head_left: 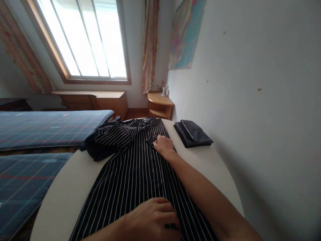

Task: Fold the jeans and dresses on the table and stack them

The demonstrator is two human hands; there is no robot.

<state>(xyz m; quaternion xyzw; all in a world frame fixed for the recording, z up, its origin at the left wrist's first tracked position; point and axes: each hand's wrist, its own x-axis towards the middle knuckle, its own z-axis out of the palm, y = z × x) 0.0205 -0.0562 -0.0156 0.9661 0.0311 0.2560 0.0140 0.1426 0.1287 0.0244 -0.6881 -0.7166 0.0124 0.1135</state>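
Observation:
A long black shirt (pixel 140 160) with thin white stripes lies spread along the round table, its collar end at the far side. My right hand (pixel 164 145) is closed on the shirt's fabric near the right sleeve. Close to me, my left hand (pixel 155 219) rests over the lower part of the shirt with its fingers curled into the cloth; the fingertips are partly hidden. The left sleeve looks bunched over a dark cloth heap (pixel 97 147).
The white round table (pixel 60 190) has a folded dark garment (pixel 193 134) near its right edge. A bare wall (pixel 263 134) stands close on the right. Plaid mattresses (pixel 50 130) lie to the left. A wooden desk (pixel 110 95) and corner shelf (pixel 160 99) stand beyond, near the window.

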